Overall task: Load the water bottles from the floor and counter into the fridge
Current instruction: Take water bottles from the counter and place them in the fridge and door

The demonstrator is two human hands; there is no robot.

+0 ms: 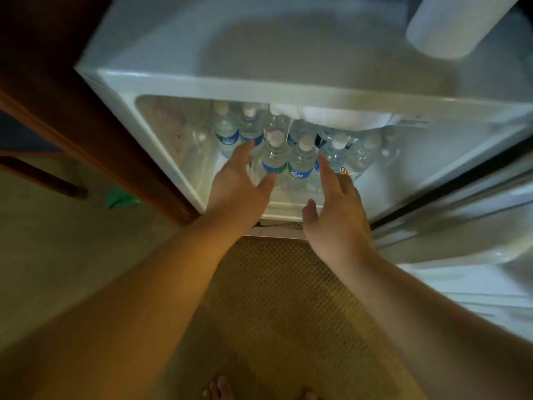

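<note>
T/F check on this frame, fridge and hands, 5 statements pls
1. The fridge door is open. True.
2. The left hand is gripping a bottle by its cap. False: it is open, fingers spread, beside the two front bottles, and it holds nothing.
3. The right hand is empty. True.
4. The water bottles in the fridge lie on their sides. False: they stand upright, caps up.
5. A green item lies on the floor left of the fridge. True.
</note>
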